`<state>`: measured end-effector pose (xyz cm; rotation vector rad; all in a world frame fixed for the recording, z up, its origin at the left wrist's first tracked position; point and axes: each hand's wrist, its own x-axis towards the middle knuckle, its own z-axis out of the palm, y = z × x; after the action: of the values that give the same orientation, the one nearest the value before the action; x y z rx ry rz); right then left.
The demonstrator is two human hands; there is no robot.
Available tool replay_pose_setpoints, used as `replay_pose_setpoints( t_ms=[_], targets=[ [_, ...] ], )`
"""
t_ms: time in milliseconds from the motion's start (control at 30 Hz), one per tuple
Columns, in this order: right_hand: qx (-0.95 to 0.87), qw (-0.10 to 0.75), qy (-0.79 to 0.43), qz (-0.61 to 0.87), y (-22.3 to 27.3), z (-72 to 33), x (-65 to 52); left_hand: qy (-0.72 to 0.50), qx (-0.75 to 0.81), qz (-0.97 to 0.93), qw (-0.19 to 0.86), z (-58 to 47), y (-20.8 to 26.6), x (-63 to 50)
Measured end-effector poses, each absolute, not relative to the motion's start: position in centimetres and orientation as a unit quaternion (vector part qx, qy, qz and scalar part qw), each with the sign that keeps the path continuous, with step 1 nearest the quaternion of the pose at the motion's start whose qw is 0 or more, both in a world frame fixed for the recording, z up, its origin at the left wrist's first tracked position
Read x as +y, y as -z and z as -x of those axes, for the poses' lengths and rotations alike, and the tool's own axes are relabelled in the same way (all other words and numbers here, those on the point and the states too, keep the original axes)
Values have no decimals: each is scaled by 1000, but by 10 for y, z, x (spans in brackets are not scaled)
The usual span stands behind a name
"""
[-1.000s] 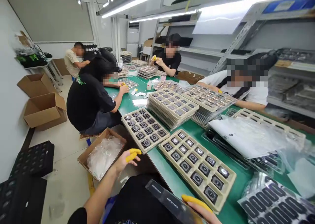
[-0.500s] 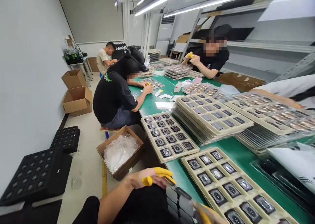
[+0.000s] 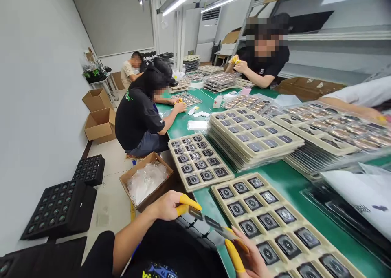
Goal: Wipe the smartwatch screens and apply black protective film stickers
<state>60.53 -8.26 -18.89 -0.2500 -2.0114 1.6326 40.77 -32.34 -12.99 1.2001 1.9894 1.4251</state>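
Yellow finger cots cover fingertips on both hands. My left hand [image 3: 169, 206] pinches the left end of a thin sheet [image 3: 198, 228] bearing dark, rounded rectangular pieces with pale gaps between them. At the sheet's other end, my right hand [image 3: 247, 255] grips it between thumb and fingers. The sheet is held tilted above my lap, beside the table edge; motion blurs part of it. Close to my right hand lies a beige tray [image 3: 218, 194] with rows of square black parts, each with a round centre. Another such tray [image 3: 183, 184] is just beyond it.
A tall stack of beige trays [image 3: 227, 147] stands on the green table [image 3: 282, 170]. White bags [image 3: 360, 188] lie at the right. An open carton of clear plastic [image 3: 148, 180] is left of the table, black foam trays [image 3: 51, 206] on the floor. Several people work around the table.
My left hand has moved left and up, and my right hand has come further into view. The sheet now stretches between them at a different tilt. The camera view has shifted slightly.
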Motion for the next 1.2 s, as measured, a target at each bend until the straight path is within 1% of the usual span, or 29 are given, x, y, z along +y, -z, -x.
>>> replay_pose_setpoints(
  t_ms=[167, 300, 500, 633, 700, 833, 967, 1033, 1200],
  targets=[
    [-699, 302, -641, 92, 197, -626, -78, -460, 725, -452, 243, -423, 118, -309],
    [-676, 314, -656, 122, 210, -638, -69, -434, 752, -436, 239, -445, 123, -297],
    [-698, 260, -661, 86, 214, -628, -62, -408, 803, -401, 170, -474, 141, -323],
    [-684, 264, -677, 69, 205, -613, -92, -464, 806, -341, 137, -494, 148, -364],
    [-685, 244, -684, 49, 203, -608, -112, -495, 796, -330, 110, -502, 150, -385],
    [-669, 205, -714, 30, 202, -601, -150, -511, 784, -350, 42, -504, 146, -423],
    [-656, 170, -735, 27, 197, -599, -174, -490, 769, -410, -2, -490, 140, -450],
    [-675, 179, -715, 30, 192, -600, -176, -482, 760, -436, -7, -480, 141, -455],
    [-732, 250, -634, 15, 175, -610, -168, -477, 745, -465, 27, -459, 148, -443]
  ],
)
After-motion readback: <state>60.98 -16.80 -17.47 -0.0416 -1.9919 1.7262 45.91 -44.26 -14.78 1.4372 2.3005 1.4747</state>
